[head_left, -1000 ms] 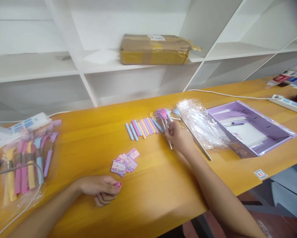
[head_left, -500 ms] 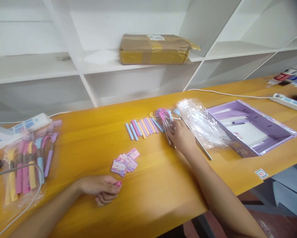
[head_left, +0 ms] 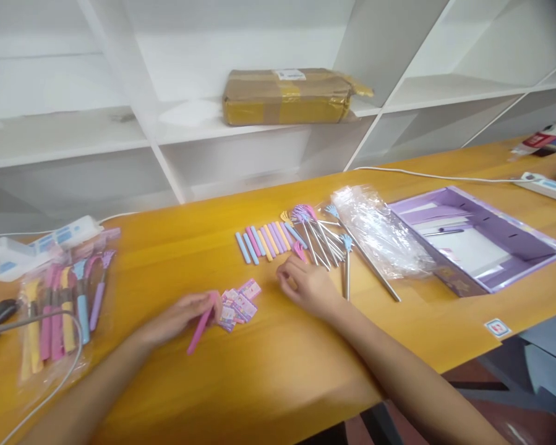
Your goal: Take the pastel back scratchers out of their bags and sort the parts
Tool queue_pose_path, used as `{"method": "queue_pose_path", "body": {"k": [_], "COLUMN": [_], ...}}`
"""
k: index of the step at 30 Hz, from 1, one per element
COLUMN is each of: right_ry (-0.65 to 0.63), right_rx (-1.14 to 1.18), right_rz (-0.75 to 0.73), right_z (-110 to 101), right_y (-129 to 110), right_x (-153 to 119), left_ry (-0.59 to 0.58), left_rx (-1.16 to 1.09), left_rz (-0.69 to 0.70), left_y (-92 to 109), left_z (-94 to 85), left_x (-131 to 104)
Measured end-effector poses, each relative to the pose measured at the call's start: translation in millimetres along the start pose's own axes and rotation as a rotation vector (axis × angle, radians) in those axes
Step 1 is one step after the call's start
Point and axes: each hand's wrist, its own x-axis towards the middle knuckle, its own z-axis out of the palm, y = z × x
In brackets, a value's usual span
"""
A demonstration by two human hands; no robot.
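Pink tube [head_left: 198,335] slants down from pinching left fingers [head_left: 218,308]; right fingers' [head_left: 288,269] hold unclear.

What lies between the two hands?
In the head view, overlapping printed cards lie on the table between the left hand, holding a pink tube, and the right hand.

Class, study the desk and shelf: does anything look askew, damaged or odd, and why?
The cardboard box on the shelf looks scruffy: crumpled, loose wrapping juts from its right end. Below, the metal rods lie jumbled at differing angles, untidy beside the neat row of coloured tubes.
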Motion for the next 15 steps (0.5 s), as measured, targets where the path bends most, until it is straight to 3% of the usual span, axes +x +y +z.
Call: {"method": "queue_pose_path", "body": {"k": [3,5,10,15], "right_ry": [-0.076,-0.112,-0.188,-0.287], "right_rx": [0.035,0.050,0.012,-0.047], "right_rz": [-0.064,-0.081,-0.004,0.088], "right_z": [6,10,8,-6], "right_y": [-12,-14,-6,1], "right_x": [-3,-4,-2,1], "left_ry": [0.297,0.426,0.615,0.639], "left_rx": [0.181,0.236,0.214,0.491], "left_rz": [-0.033,-0.005,0.096,0.294], "left_y": [9,13,8,-12], "left_z": [-13.5,-23.5,-39.7,-36.2], "left_x": [20,41,85,84]}}
